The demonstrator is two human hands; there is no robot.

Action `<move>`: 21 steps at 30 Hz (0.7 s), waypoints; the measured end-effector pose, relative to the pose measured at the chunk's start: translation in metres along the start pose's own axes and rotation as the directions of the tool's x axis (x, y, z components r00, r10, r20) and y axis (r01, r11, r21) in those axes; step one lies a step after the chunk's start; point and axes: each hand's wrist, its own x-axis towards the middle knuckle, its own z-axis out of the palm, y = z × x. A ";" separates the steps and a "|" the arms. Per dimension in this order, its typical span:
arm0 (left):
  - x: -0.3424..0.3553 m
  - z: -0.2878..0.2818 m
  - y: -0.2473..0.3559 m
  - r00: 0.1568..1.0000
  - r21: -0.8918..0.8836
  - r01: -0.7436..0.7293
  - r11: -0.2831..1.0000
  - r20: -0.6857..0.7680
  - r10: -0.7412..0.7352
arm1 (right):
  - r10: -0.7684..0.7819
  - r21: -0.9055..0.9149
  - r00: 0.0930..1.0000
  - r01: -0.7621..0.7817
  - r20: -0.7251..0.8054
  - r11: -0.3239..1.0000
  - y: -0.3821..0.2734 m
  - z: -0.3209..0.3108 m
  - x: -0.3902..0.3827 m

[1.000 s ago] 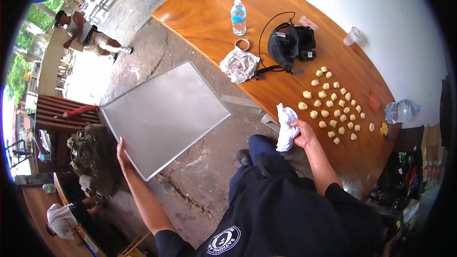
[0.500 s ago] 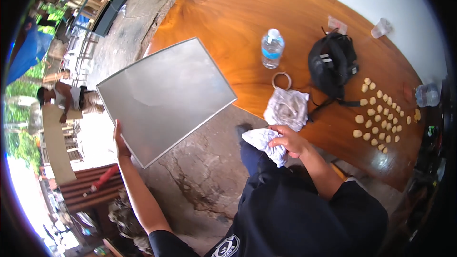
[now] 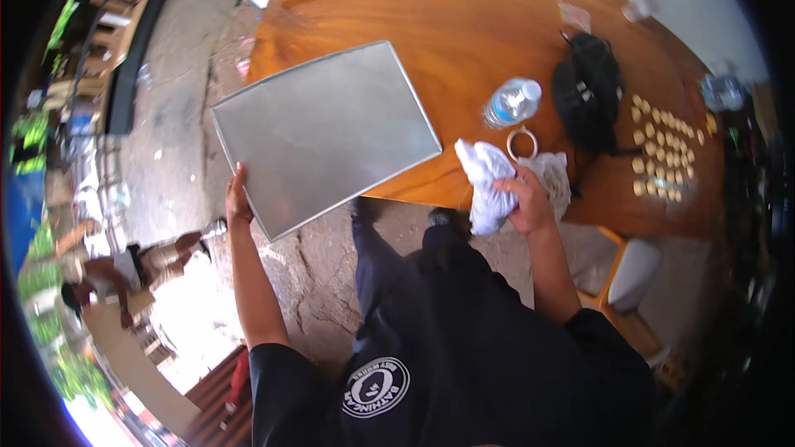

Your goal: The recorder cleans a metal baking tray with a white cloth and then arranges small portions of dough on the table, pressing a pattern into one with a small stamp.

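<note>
My left hand (image 3: 238, 195) grips the near left edge of a flat grey metal baking tray (image 3: 331, 136), its thumb along the rim. The tray is tilted over the left end of the wooden table (image 3: 464, 0) and looks bare. In my right hand (image 3: 530, 200) is a bunched white cloth (image 3: 489, 182), held clear of the tray on its right. Just beyond the cloth lies a tape roll (image 3: 522, 143). A second, stained cloth (image 3: 553, 178) lies beside it, partly hidden by my right hand. A water bottle (image 3: 513, 103) stands farther off on the table.
A black backpack (image 3: 586, 91) sits right of the bottle. Several small dough balls (image 3: 662, 149) lie in rows at the table's right. A chair (image 3: 631, 273) stands by my right elbow. Another person (image 3: 124, 273) is off to the left, beside a board (image 3: 137, 356).
The tray and the white cloth are both farther forward from my body. My right hand has raised the cloth toward the table's edge. My view has turned and shifted.
</note>
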 end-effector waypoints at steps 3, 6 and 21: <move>0.061 0.019 0.002 0.931 0.034 0.083 0.996 0.355 -0.089 | -0.012 0.359 0.993 0.055 -0.121 0.932 0.022 -0.008 0.003; 0.131 0.025 -0.021 0.947 0.226 -0.073 0.971 0.322 -0.004 | -0.067 0.550 0.984 0.148 -0.164 0.822 0.058 -0.001 0.016; 0.190 0.011 -0.047 0.775 0.665 -0.604 0.440 0.362 0.517 | -0.661 -0.882 0.723 0.160 -0.201 0.443 0.094 0.162 0.030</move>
